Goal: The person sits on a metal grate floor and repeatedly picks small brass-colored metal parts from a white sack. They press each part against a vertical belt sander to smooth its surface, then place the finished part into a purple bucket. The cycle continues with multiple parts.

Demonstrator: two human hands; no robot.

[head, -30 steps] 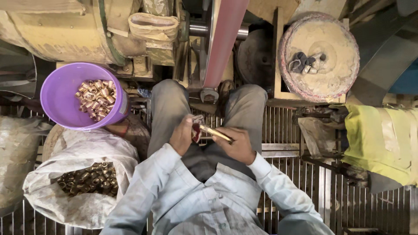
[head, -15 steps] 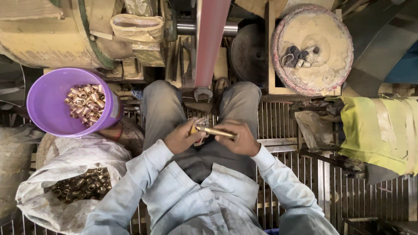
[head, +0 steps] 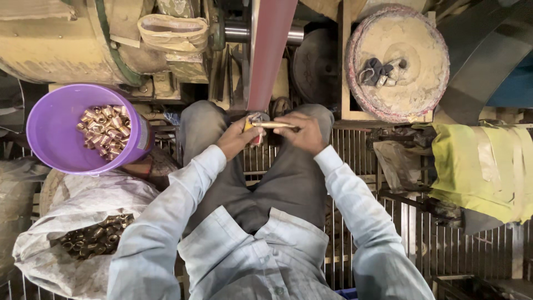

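- The left hand (head: 236,138) and the right hand (head: 302,132) are both closed around a thin stick (head: 273,125) carrying a small brass fitting (head: 254,119), just under the red sanding belt (head: 269,50).
- The purple bucket (head: 50,139) holds a modest heap of brass pieces, and the white sack (head: 83,222) holds many more (so, in my judgement, much work is left).
- Room is narrow: the knees, the belt and the machine frame are close around the hands; the floor grate (head: 388,233) on the right is more open.

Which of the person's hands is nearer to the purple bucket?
Left. The left hand is just right of the purple bucket; the right hand is farther right, past the left hand, on the stick.
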